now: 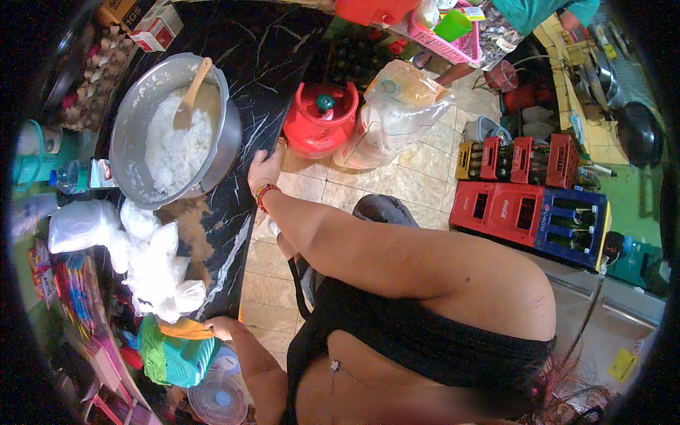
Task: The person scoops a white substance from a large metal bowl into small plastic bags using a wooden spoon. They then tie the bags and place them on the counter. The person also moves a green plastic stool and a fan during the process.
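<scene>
My right hand (265,172), with a beaded bracelet at the wrist, rests at the edge of the black marble-patterned table (262,78). Its fingers look apart, partly hidden, and hold nothing that I can see. Lower down, my left hand (224,327) is at the table's near corner, its fingers closed on an orange cloth (185,329). A big metal pot (230,134) of white rice (177,152) stands on the table, a wooden paddle (193,95) leaning in it. Several white plastic bags (152,262) lie between the pot and my left hand.
A red gas cylinder (320,131) and a large filled plastic sack (393,117) stand on the tiled floor beyond the table. Stacked bottle crates (496,212) are on the right. A teal basket (180,358) and a fan (218,398) sit below the corner. Another person stands at the back.
</scene>
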The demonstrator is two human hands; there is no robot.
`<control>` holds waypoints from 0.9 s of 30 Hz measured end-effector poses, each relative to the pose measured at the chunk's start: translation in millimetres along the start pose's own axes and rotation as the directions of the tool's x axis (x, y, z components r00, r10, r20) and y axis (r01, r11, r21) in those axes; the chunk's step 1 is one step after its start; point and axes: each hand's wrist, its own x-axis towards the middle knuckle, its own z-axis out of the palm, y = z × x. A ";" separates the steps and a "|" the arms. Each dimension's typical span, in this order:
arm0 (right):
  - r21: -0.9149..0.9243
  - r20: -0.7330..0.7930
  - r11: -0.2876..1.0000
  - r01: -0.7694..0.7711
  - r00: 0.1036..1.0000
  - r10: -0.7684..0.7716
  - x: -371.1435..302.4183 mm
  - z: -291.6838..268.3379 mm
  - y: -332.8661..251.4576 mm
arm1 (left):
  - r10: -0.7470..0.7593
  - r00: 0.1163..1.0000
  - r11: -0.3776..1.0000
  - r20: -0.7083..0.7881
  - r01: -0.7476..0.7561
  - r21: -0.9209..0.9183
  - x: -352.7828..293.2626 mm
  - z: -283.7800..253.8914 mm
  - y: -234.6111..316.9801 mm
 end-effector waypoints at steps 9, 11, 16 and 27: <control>-0.040 0.043 0.993 -0.114 0.992 0.116 -1.0 -5.9 -12.4 | 0.025 1.000 0.998 -0.002 -0.025 0.050 9.7 7.4 -6.1; -0.031 0.022 0.995 -0.100 0.995 0.100 0.6 -2.2 -7.1 | 0.042 0.999 0.997 0.011 -0.042 0.060 12.3 9.0 -7.6; -0.064 0.022 0.996 -0.058 0.998 0.060 4.9 5.3 7.9 | 0.017 0.999 0.998 0.030 -0.018 0.056 6.0 3.0 -1.6; -0.063 -0.046 0.997 0.048 0.998 -0.051 2.5 5.3 6.3 | -0.007 1.000 0.999 0.009 0.006 0.037 20.6 16.0 -11.4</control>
